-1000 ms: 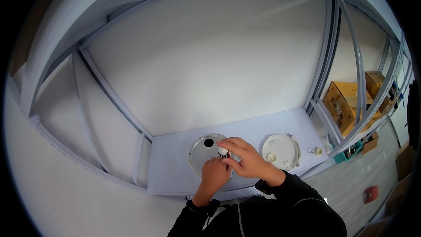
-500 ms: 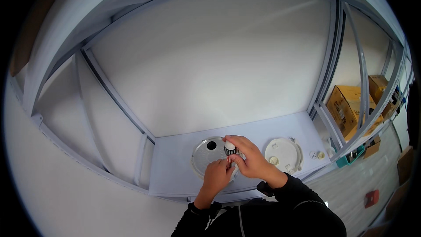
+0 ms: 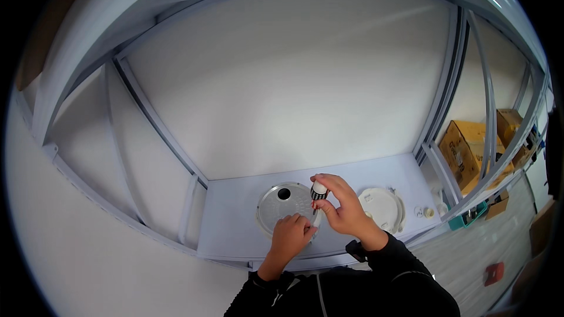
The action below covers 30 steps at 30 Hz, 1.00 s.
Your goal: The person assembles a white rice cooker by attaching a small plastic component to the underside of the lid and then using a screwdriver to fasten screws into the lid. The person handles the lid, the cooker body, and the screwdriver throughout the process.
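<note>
My right hand [image 3: 348, 212] is closed around a small cylinder [image 3: 319, 191] with a white top and a black-and-white patterned band. Something thin and reddish shows at its lower end, too small to name. Below and to the left, my left hand [image 3: 288, 238] is over the near edge of a round silvery metal disc [image 3: 267, 208], fingers curled and thumb toward the right. Whatever lies between those fingers is hidden. The disc rests on the table and has a black round spot near its far edge.
Right of my right hand lies a white round base [image 3: 380, 204]. Beyond it are a small white round part [image 3: 418, 212] and a cream round part [image 3: 429, 213]. Grey frame posts flank the table [image 3: 229, 246]. Cardboard boxes [image 3: 464, 147], a teal bin [image 3: 469, 217] and a red object [image 3: 494, 273] stand at the right.
My right hand has moved right with the patterned cylinder, away from my left hand. The left hand stays over the disc, its fingers now apart from the cylinder.
</note>
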### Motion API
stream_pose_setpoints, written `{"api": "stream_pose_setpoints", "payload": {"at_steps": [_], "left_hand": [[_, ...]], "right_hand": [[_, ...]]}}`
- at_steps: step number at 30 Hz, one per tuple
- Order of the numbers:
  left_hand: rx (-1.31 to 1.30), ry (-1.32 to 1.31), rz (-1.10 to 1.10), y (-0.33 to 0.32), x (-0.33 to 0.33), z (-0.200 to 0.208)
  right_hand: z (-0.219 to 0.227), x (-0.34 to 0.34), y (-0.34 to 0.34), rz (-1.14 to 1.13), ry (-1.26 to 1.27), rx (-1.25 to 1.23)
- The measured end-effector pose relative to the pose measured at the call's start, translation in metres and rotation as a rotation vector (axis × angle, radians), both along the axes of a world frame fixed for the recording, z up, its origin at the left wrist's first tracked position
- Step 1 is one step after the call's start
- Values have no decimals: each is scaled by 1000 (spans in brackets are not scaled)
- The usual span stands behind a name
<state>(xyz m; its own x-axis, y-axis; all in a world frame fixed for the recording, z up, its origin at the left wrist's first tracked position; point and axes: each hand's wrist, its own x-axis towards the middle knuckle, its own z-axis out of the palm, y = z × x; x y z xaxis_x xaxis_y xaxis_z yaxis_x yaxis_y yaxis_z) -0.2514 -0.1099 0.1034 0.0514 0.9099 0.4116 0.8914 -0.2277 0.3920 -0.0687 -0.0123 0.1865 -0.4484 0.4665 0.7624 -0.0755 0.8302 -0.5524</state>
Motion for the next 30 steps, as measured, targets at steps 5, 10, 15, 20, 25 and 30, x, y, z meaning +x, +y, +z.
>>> {"api": "stream_pose_setpoints", "payload": {"at_steps": [5, 10, 15, 20, 25, 30], "left_hand": [[-2, -98, -15, -1, -4, -4], [-29, -74, 16, 0, -5, -9], [-56, -36, 68, 1, -1, -11], [-24, -17, 96, -2, 1, -11], [-14, 35, 146, -3, 6, -12], [-45, 66, 180, -2, 12, -6]], "right_hand": [[-3, 1, 4, 27, 96, -34], [-6, 2, 4, 22, 109, -23], [-10, 4, 5, 11, 101, -14], [-16, 6, 5, 8, 126, -32], [-17, 6, 5, 11, 123, -23], [-11, 3, -2, 32, 179, -104]]}}
